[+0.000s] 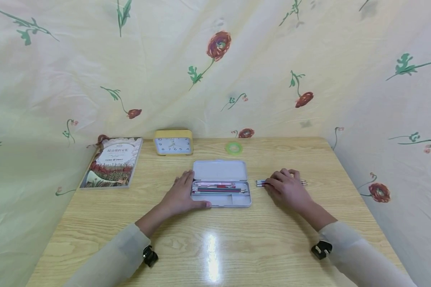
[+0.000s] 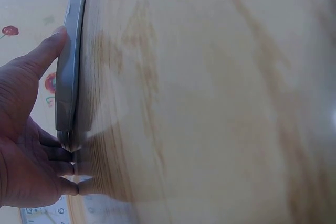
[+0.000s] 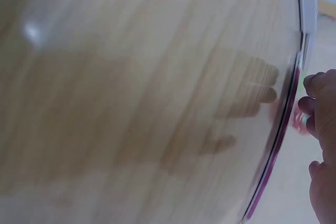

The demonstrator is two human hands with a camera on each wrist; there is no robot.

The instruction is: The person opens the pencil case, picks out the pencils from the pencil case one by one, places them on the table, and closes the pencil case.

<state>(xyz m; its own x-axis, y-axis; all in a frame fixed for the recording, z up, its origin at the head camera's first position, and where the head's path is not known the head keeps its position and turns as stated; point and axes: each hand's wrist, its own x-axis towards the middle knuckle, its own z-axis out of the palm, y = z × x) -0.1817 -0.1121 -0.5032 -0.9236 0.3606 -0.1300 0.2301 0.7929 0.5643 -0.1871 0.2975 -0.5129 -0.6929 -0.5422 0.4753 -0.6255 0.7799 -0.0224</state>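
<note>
We see pencils point(image 1: 219, 191) in the pencil case point(image 1: 219, 199), the left hand point(image 1: 181, 196) spreading thumb and fingers about one end. The right hand point(image 1: 287, 189) covers loose pencils point(image 1: 260, 183) beside it — pinching or not, we cannot tell. The left wrist view shows only the case's outside.

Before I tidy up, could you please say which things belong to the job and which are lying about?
Likely job:
open pencil case at the left hand;
pencils inside it;
loose pencils at the right hand.

Lying about:
book;
yellow analog clock;
green ring, perhaps tape.
</note>
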